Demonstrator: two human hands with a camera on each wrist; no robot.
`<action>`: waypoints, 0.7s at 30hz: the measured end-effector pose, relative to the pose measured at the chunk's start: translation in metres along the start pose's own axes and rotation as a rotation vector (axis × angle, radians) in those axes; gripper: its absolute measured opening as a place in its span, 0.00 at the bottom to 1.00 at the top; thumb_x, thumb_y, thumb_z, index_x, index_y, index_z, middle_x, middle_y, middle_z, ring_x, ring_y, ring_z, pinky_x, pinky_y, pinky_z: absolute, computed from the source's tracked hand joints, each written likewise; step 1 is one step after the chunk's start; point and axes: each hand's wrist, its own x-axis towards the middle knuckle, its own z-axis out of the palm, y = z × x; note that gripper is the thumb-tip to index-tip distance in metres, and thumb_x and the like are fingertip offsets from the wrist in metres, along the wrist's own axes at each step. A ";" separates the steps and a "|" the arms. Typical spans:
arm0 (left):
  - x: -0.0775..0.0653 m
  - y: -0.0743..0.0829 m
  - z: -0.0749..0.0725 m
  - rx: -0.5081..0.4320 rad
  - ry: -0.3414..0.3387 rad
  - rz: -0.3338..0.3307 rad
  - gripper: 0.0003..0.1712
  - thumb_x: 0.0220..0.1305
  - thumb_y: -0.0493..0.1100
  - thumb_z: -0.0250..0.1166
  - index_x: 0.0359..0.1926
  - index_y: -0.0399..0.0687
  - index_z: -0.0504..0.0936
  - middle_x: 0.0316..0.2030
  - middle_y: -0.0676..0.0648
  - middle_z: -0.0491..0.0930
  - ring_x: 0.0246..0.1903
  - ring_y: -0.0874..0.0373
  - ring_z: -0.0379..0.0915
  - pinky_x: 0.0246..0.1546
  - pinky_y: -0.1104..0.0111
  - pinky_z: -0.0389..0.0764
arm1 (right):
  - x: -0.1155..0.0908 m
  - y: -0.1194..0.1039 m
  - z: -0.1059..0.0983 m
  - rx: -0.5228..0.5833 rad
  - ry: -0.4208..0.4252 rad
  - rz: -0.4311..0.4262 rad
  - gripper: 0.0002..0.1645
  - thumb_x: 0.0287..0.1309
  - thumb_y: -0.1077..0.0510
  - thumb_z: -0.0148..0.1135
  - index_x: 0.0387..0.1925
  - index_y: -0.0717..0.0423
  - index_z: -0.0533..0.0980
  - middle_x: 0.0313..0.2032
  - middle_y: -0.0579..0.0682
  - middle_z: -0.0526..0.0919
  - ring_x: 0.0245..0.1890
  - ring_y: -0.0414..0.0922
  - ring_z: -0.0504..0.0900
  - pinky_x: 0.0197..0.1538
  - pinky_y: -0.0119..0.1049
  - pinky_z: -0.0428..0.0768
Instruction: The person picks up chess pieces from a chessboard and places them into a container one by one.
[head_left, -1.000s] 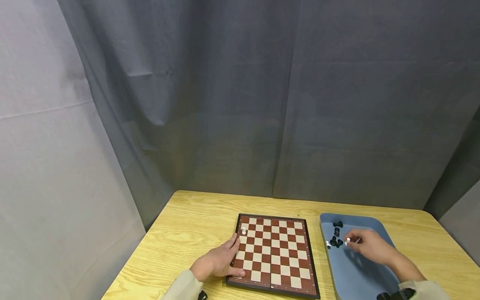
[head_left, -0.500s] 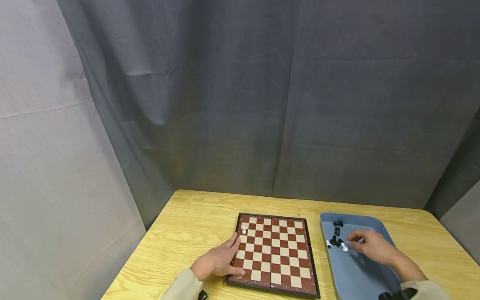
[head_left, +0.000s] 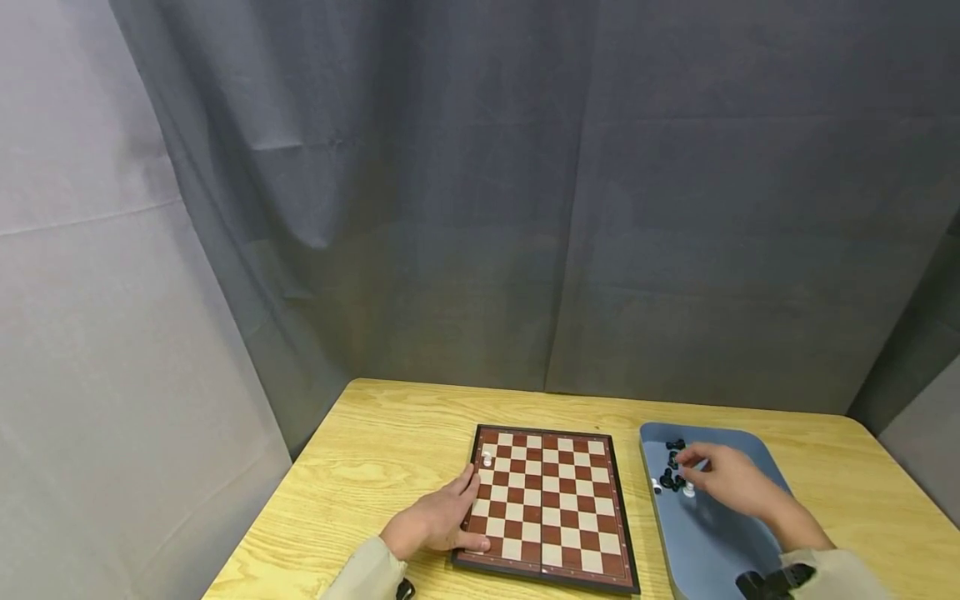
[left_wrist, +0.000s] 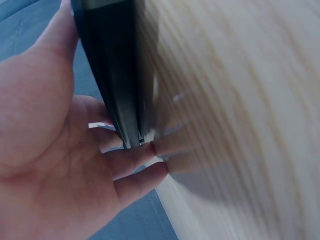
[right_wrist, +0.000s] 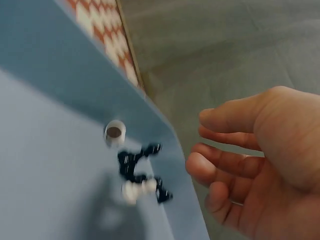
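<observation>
Pieces (head_left: 672, 473): small black and white chessmen, clustered at far end of blue tray (head_left: 720, 550), right of board (head_left: 546, 508). Likely light, hard, smooth, prone to roll; best pinched at narrow waist. Right hand (head_left: 723, 477) above cluster, fingers loosely curled, holding nothing. Left hand (head_left: 438, 521) flat, steadying board's left edge.

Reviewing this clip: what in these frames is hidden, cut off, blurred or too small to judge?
- Head view: the chess pieces in the blue tray are too small to tell which pieces they are; the right hand covers some.
- Right wrist view: motion blur smears the pieces; the hand looks empty, fingers loosely curled.
- Left wrist view: the chessboard shows only its dark edge, blurred; the left hand fills the frame.
- Head view: the white piece on the board is too small to identify.
</observation>
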 end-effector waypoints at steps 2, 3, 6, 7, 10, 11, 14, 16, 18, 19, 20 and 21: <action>0.000 0.000 0.000 -0.001 0.000 0.000 0.59 0.53 0.72 0.57 0.74 0.43 0.46 0.73 0.41 0.39 0.69 0.48 0.50 0.61 0.61 0.65 | 0.002 -0.008 0.002 0.013 0.011 -0.012 0.15 0.60 0.57 0.62 0.46 0.61 0.78 0.38 0.50 0.81 0.32 0.44 0.78 0.27 0.37 0.75; 0.000 0.000 0.000 -0.003 0.000 0.001 0.59 0.54 0.72 0.57 0.74 0.43 0.46 0.73 0.41 0.39 0.69 0.48 0.50 0.61 0.61 0.65 | 0.003 -0.013 0.003 0.019 0.018 -0.020 0.15 0.61 0.57 0.62 0.46 0.61 0.78 0.38 0.50 0.81 0.32 0.44 0.78 0.27 0.37 0.75; -0.001 -0.001 -0.001 -0.002 -0.003 -0.001 0.59 0.54 0.72 0.57 0.74 0.43 0.46 0.73 0.42 0.39 0.69 0.48 0.50 0.61 0.61 0.65 | 0.008 -0.024 0.009 0.050 0.034 -0.047 0.15 0.61 0.56 0.61 0.46 0.62 0.78 0.38 0.50 0.81 0.33 0.44 0.78 0.27 0.37 0.75; -0.001 -0.001 -0.001 -0.001 -0.004 -0.002 0.59 0.54 0.73 0.57 0.74 0.43 0.46 0.73 0.42 0.39 0.69 0.48 0.50 0.61 0.61 0.65 | 0.009 -0.027 0.011 0.065 0.033 -0.058 0.15 0.62 0.57 0.61 0.47 0.62 0.78 0.39 0.50 0.81 0.33 0.44 0.78 0.27 0.38 0.75; -0.001 0.000 -0.001 -0.004 -0.005 -0.001 0.59 0.54 0.73 0.56 0.74 0.43 0.46 0.73 0.42 0.39 0.69 0.48 0.49 0.61 0.61 0.65 | 0.015 -0.036 0.019 0.091 0.036 -0.087 0.14 0.61 0.57 0.61 0.46 0.61 0.78 0.39 0.49 0.81 0.34 0.44 0.77 0.28 0.37 0.75; -0.001 0.001 -0.001 -0.006 -0.005 -0.001 0.59 0.54 0.73 0.57 0.74 0.43 0.46 0.73 0.42 0.39 0.69 0.48 0.49 0.61 0.61 0.65 | 0.017 -0.039 0.022 0.098 0.036 -0.097 0.14 0.61 0.58 0.62 0.46 0.61 0.78 0.38 0.49 0.80 0.34 0.45 0.77 0.28 0.37 0.76; -0.001 0.001 0.000 -0.009 -0.004 -0.001 0.59 0.54 0.73 0.57 0.74 0.43 0.46 0.73 0.41 0.39 0.69 0.48 0.49 0.61 0.61 0.64 | 0.022 -0.048 0.030 0.102 0.042 -0.136 0.13 0.60 0.59 0.62 0.45 0.62 0.79 0.38 0.49 0.80 0.34 0.44 0.77 0.30 0.36 0.76; -0.001 0.001 0.000 -0.008 -0.002 -0.002 0.59 0.53 0.73 0.57 0.74 0.43 0.46 0.73 0.41 0.39 0.69 0.48 0.49 0.61 0.61 0.65 | 0.025 -0.054 0.036 0.095 0.049 -0.156 0.13 0.60 0.59 0.62 0.45 0.62 0.79 0.37 0.49 0.80 0.34 0.44 0.77 0.30 0.36 0.76; -0.001 0.001 0.001 -0.006 -0.001 -0.005 0.59 0.53 0.73 0.56 0.74 0.43 0.46 0.73 0.41 0.39 0.69 0.48 0.49 0.61 0.61 0.65 | 0.028 -0.061 0.042 0.090 0.052 -0.177 0.13 0.61 0.60 0.62 0.45 0.62 0.79 0.37 0.49 0.80 0.34 0.44 0.77 0.31 0.37 0.76; -0.001 0.001 0.001 -0.004 -0.001 -0.006 0.59 0.53 0.73 0.56 0.74 0.43 0.46 0.73 0.41 0.39 0.69 0.48 0.49 0.61 0.61 0.65 | 0.029 -0.065 0.044 0.088 0.052 -0.187 0.13 0.61 0.60 0.62 0.45 0.62 0.79 0.38 0.49 0.80 0.35 0.44 0.77 0.32 0.37 0.76; -0.001 0.001 0.001 -0.002 0.000 -0.006 0.59 0.53 0.73 0.56 0.74 0.43 0.46 0.73 0.41 0.39 0.69 0.48 0.49 0.61 0.61 0.65 | 0.031 -0.068 0.047 0.086 0.053 -0.195 0.13 0.61 0.60 0.62 0.46 0.62 0.79 0.38 0.49 0.80 0.35 0.44 0.77 0.33 0.38 0.76; -0.001 0.001 0.001 -0.003 0.000 -0.006 0.60 0.53 0.73 0.56 0.74 0.43 0.46 0.73 0.41 0.39 0.69 0.47 0.49 0.61 0.61 0.65 | 0.033 -0.072 0.050 0.089 0.049 -0.203 0.13 0.61 0.60 0.62 0.46 0.62 0.79 0.37 0.49 0.80 0.35 0.44 0.77 0.33 0.38 0.76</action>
